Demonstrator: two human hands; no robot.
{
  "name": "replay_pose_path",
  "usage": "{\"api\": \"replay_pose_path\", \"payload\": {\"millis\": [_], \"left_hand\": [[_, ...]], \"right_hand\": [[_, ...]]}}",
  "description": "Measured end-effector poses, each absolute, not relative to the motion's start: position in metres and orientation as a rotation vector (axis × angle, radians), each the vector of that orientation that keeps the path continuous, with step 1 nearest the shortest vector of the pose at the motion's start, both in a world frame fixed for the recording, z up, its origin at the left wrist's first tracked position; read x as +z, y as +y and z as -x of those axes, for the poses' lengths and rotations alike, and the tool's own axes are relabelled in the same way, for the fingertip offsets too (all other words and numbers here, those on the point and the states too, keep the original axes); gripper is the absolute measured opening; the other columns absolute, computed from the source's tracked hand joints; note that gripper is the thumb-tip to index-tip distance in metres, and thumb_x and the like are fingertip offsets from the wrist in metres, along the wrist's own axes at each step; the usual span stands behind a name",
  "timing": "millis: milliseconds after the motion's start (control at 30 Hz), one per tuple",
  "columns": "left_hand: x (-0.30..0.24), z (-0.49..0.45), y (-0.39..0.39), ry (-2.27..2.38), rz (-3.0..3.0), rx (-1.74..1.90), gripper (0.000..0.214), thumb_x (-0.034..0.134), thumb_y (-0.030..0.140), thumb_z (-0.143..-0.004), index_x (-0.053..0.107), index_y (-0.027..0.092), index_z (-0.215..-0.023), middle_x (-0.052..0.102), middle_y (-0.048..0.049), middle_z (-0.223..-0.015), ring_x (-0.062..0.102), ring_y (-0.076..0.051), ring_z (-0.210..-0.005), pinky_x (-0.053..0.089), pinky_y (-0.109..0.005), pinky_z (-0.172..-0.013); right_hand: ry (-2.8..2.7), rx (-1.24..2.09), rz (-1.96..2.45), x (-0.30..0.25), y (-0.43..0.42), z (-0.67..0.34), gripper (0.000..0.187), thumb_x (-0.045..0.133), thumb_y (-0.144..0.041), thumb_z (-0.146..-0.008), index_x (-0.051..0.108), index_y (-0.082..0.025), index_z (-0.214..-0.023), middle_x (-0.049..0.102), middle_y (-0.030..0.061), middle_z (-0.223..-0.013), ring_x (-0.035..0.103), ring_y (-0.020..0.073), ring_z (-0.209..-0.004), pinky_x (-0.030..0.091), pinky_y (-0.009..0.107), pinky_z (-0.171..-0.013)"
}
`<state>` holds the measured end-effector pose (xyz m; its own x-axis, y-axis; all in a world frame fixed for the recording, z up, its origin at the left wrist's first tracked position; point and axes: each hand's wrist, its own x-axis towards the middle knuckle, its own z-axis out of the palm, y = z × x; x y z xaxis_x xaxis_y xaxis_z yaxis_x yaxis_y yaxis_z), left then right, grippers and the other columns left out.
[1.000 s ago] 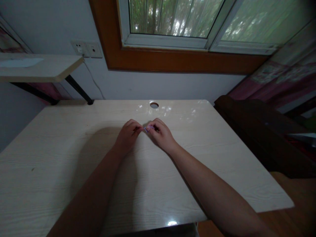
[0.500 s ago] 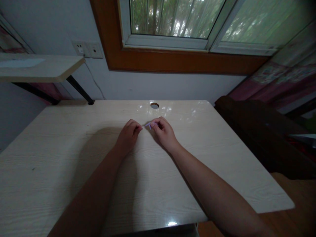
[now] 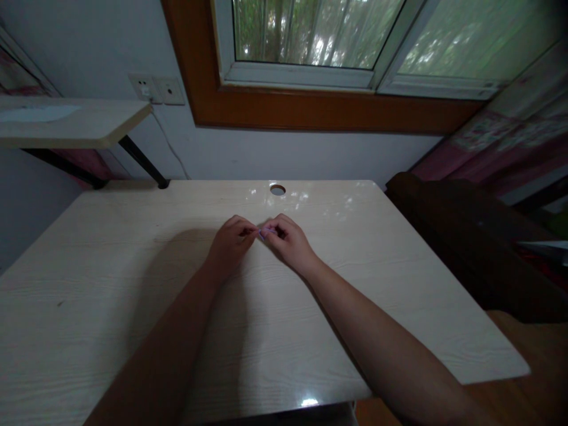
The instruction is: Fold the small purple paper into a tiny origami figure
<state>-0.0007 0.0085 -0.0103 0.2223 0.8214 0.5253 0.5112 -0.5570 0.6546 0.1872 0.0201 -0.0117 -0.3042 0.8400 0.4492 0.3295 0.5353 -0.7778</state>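
Note:
Over the far middle of the pale wood-grain table (image 3: 310, 331), my two hands meet fingertip to fingertip. My right hand (image 3: 287, 238) pinches a thin, narrow purple strip (image 3: 262, 235), most of it hidden behind the fingers. My left hand (image 3: 231, 244) is closed in a pinch at the strip's left end. Whether the left fingertips grip that same strip or another small thing is too small to tell. Both forearms reach in from the near edge.
A round cable hole (image 3: 278, 190) is near the table's back edge. At the left a raised shelf (image 3: 102, 124) stands on black legs. Wall sockets (image 3: 156, 89), a window (image 3: 306, 35) and dark brown furniture (image 3: 444, 236) surround the table.
My right hand has shifted slightly left and nearer to me, so its fingertips now meet the left ones. Less of the purple strip shows between the hands.

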Motion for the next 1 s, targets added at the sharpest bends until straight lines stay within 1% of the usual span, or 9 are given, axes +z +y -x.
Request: {"api": "replay_pose_path", "payload": {"millis": [300, 433, 600, 800, 1000], "left_hand": [[-0.0117, 0.0018, 0.0084, 1.245, -2.205, 1.283, 0.003, 0.062, 0.019, -0.086, 0.065, 0.02, -0.086, 0.061, -0.003, -0.084, 0.058, -0.016, -0.08, 0.05, -0.03, -0.074], [-0.0114, 0.0007, 0.0083, 1.249, -2.222, 1.3, 0.003, 0.062, 0.017, -0.084, 0.064, 0.019, -0.083, 0.061, -0.0029, -0.082, 0.058, -0.016, -0.078, 0.05, -0.03, -0.073], [-0.0082, -0.0002, 0.0063, 1.236, -2.218, 1.291, 0.007, 0.063, 0.013, -0.079, 0.06, 0.018, -0.075, 0.059, -0.0015, -0.076, 0.056, -0.016, -0.075, 0.047, -0.029, -0.07], [-0.0055, 0.0012, 0.0057, 1.22, -2.182, 1.247, 0.014, 0.063, 0.012, -0.075, 0.053, 0.019, -0.068, 0.056, 0.0002, -0.073, 0.054, -0.015, -0.072, 0.044, -0.028, -0.068], [-0.0036, 0.002, 0.0046, 1.18, -2.125, 1.272, 0.013, 0.062, 0.012, -0.077, 0.056, 0.018, -0.068, 0.057, -0.0001, -0.073, 0.053, -0.015, -0.072, 0.043, -0.028, -0.068]], "right_hand": [[-1.927, 0.641, 0.948, -0.0084, 0.0166, -0.1853, 0.006, 0.062, -0.026, -0.089, 0.066, -0.022, -0.09, 0.055, 0.0015, -0.08, 0.053, 0.0146, -0.074, 0.042, 0.027, -0.065], [-1.937, 0.596, 0.953, -0.007, 0.0147, -0.1842, 0.004, 0.063, -0.023, -0.087, 0.067, -0.022, -0.087, 0.054, 0.0009, -0.078, 0.052, 0.014, -0.072, 0.041, 0.027, -0.064], [-1.939, 0.576, 0.929, -0.0079, 0.0131, -0.183, 0.003, 0.064, -0.018, -0.084, 0.066, -0.02, -0.084, 0.053, 0.0001, -0.077, 0.051, 0.0124, -0.068, 0.041, 0.025, -0.061], [-1.974, 0.571, 0.875, -0.0073, 0.0125, -0.1835, 0.005, 0.063, -0.016, -0.083, 0.066, -0.02, -0.083, 0.052, -0.0002, -0.075, 0.051, 0.0124, -0.068, 0.041, 0.025, -0.061], [-1.946, 0.613, 0.85, -0.0066, 0.0136, -0.1838, 0.003, 0.064, -0.018, -0.084, 0.066, -0.02, -0.083, 0.053, 0.0002, -0.077, 0.052, 0.0119, -0.068, 0.041, 0.024, -0.06]]}}
